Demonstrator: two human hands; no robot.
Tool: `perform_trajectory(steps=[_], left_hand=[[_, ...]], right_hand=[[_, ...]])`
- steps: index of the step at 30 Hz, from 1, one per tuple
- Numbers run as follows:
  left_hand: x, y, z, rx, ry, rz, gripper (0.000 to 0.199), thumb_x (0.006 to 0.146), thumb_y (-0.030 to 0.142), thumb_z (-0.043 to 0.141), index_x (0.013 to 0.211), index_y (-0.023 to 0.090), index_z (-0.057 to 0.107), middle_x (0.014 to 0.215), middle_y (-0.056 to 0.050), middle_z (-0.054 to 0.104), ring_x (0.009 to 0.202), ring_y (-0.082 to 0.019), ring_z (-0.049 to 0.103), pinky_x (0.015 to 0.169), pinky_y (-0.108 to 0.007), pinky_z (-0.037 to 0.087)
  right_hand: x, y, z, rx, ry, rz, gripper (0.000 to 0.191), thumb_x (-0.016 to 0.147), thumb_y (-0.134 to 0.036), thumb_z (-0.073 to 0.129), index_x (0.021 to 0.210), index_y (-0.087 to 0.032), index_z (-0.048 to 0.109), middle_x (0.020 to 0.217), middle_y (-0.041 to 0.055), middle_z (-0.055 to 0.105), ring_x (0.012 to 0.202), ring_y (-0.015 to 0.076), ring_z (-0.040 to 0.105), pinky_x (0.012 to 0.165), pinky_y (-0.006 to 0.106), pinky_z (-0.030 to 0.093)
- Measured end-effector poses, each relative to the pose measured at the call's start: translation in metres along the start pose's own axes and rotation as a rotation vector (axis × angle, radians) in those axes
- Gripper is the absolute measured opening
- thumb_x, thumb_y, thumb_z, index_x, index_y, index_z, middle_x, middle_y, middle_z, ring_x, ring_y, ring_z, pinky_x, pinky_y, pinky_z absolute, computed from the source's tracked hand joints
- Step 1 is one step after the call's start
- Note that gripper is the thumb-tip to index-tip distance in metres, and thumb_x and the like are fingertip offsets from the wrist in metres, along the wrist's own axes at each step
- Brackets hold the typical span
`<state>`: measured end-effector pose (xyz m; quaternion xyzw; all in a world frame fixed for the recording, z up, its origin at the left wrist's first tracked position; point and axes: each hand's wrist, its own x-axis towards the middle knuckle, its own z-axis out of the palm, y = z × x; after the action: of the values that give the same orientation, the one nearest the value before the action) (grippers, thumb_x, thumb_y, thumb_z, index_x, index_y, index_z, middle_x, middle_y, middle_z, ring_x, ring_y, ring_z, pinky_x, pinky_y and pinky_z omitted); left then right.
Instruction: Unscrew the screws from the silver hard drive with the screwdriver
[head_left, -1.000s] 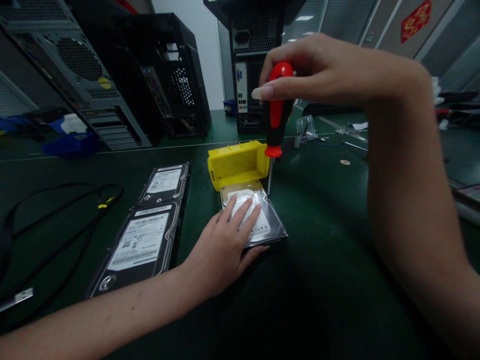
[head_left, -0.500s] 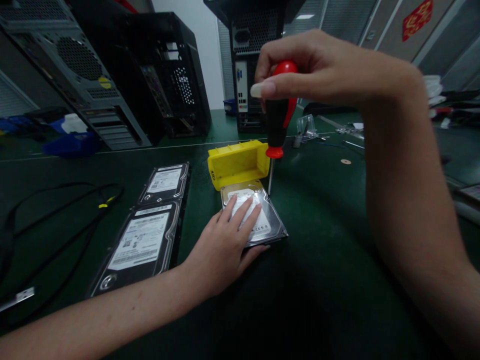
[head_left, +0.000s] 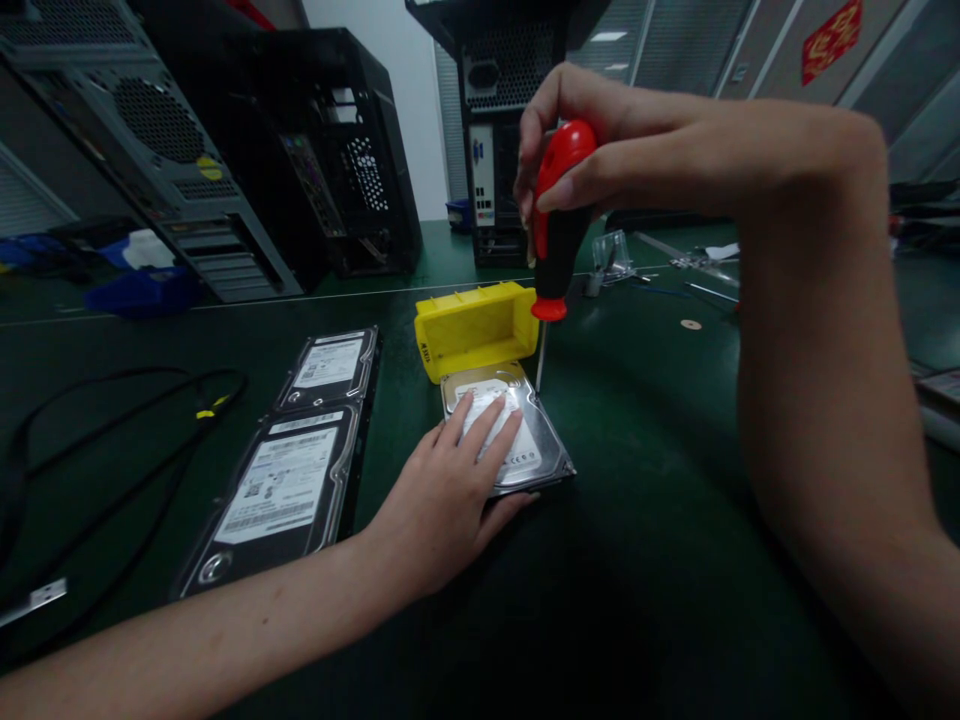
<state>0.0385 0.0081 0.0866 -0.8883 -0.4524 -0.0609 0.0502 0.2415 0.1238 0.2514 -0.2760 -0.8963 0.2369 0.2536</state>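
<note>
A silver hard drive (head_left: 534,440) lies flat on the green mat in front of me. My left hand (head_left: 450,495) presses down on its labelled top, fingers spread. My right hand (head_left: 600,140) grips the top of a red and black screwdriver (head_left: 556,225), held upright. The screwdriver's thin shaft reaches down to the drive's far right corner. A yellow plastic bin (head_left: 472,328) lies on its side just behind the drive.
Two more hard drives (head_left: 330,365) (head_left: 277,490) lie in a row to the left. Black cables (head_left: 112,440) loop at the far left. Open computer cases (head_left: 187,150) (head_left: 502,130) stand along the back. Small parts and a clear plastic piece (head_left: 611,255) sit at the right rear.
My right hand has shifted its fingers around the screwdriver handle, and the handle has turned and leaned a little. My left hand and the drive have stayed put.
</note>
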Motion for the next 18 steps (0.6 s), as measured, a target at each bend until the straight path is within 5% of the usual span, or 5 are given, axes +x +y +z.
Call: perform_trajectory(steps=[9,14,18], left_hand=[[-0.001,0.000,0.001,-0.002,0.010,-0.001,0.067,0.093,0.047,0.051,0.145,0.012,0.029,0.151,-0.015,0.029,0.138,-0.036,0.024,0.105,-0.052,0.036],[-0.002,0.000,0.001,0.004,0.003,0.002,0.067,0.093,0.047,0.050,0.146,0.012,0.028,0.151,-0.015,0.029,0.138,-0.036,0.024,0.105,-0.052,0.036],[-0.002,-0.001,0.001,0.012,-0.001,0.006,0.067,0.093,0.047,0.049,0.146,0.012,0.027,0.151,-0.014,0.028,0.138,-0.036,0.023,0.105,-0.052,0.035]], right_hand=[[0.003,0.009,0.000,0.458,-0.247,-0.158,0.031,0.076,-0.005,0.051,0.102,-0.015,0.038,0.093,0.0006,0.060,0.092,0.0168,0.063,0.082,0.031,0.054],[0.016,0.016,0.011,0.561,-0.258,-0.206,0.011,0.094,-0.025,0.041,0.094,-0.015,0.036,0.087,0.0022,0.061,0.082,0.0134,0.062,0.080,0.033,0.054],[0.019,0.025,0.009,0.584,-0.245,-0.183,0.014,0.089,-0.014,0.049,0.094,-0.014,0.036,0.087,0.0003,0.060,0.084,0.0112,0.064,0.082,0.030,0.054]])
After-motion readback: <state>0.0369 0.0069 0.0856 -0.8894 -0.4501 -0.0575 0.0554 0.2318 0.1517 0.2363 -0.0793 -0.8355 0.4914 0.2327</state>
